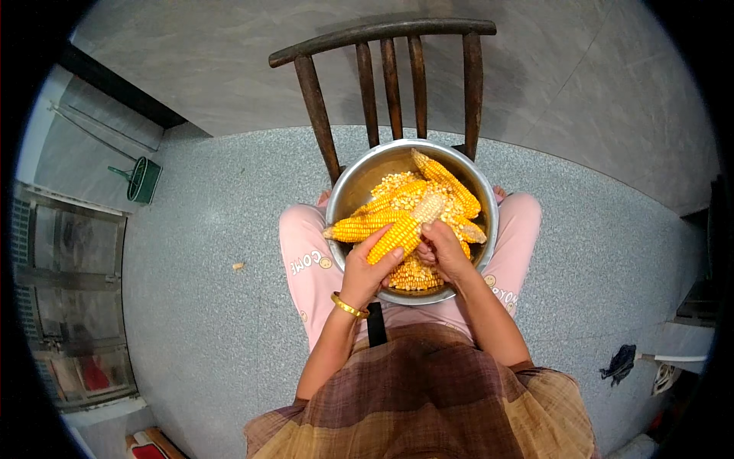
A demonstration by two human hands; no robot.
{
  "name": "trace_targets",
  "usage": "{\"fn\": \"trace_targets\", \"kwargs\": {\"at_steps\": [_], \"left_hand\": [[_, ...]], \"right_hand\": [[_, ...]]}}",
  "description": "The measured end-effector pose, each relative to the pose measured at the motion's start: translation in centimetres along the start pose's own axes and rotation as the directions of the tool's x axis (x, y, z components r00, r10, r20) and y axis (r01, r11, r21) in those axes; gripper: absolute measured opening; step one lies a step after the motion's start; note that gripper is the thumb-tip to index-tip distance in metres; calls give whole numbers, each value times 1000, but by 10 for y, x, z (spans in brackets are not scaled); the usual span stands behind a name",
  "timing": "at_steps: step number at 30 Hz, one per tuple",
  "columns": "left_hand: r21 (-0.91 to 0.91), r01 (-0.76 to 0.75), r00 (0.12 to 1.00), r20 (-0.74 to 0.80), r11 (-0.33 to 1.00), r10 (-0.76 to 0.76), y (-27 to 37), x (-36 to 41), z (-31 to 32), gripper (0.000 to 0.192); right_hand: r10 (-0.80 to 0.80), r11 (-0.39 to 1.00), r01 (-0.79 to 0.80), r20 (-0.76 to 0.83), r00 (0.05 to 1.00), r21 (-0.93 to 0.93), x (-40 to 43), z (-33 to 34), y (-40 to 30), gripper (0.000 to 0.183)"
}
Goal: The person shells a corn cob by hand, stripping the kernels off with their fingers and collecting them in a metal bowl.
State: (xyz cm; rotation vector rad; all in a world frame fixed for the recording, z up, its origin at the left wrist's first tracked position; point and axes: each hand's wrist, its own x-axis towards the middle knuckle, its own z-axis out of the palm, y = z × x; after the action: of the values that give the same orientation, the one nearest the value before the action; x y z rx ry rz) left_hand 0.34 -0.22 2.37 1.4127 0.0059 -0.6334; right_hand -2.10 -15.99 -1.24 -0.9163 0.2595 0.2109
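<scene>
My left hand point(367, 269) is closed around the lower part of a yellow ear of corn point(394, 240), whose upper end shows pale, bare cob. My right hand point(447, 249) touches the ear's right side with thumb and bent fingers, near the border between kernels and bare cob; whether it grips the ear I cannot tell. Both hands are over a round metal basin point(488, 189) between my knees. Loose corn kernels point(393, 182) lie in the basin, with several more ears around them, one leaning on the far right wall point(450, 182) and another reaching over the left rim point(355, 228).
A dark wooden chair point(390, 86) stands beyond the basin, against a grey wall. On the speckled floor lies a small pale piece point(238, 266) at the left. A green dustpan-like container point(144, 181) stands farther left, and a dark mop-like head point(620, 364) lies at the right.
</scene>
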Motion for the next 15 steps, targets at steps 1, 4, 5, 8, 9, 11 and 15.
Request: {"fn": "trace_targets", "kwargs": {"at_steps": [1, 4, 5, 8, 9, 11, 15], "left_hand": [[73, -39, 999, -6, 997, 40, -3, 1, -1, 45], [296, -266, 960, -2, 917, 279, -19, 9, -5, 45], [436, -430, 886, 36, 790, 462, -23, 10, -6, 46], [396, -370, 921, 39, 840, 387, -13, 7, -1, 46], [396, -370, 921, 40, 841, 387, -9, 6, 0, 46], [218, -151, 988, 18, 964, 151, 0, 3, 0, 46], [123, -62, 998, 11, 991, 61, 5, -1, 0, 46]], "right_hand": [[40, 997, -40, -1, 999, 68, 0, 0, -1, 25], [49, 998, -49, -14, 999, 25, -1, 6, -3, 26], [16, 996, -18, -25, 1000, -87, -1, 9, -2, 26], [6, 999, -5, 19, 1000, -51, 0, 0, 0, 28], [6, 999, -5, 18, 1000, -51, 0, -2, 1, 28], [25, 999, -24, 12, 1000, -48, 0, -6, 1, 28], [-5, 998, 8, 41, 999, -70, -2, 2, -4, 26]]}}
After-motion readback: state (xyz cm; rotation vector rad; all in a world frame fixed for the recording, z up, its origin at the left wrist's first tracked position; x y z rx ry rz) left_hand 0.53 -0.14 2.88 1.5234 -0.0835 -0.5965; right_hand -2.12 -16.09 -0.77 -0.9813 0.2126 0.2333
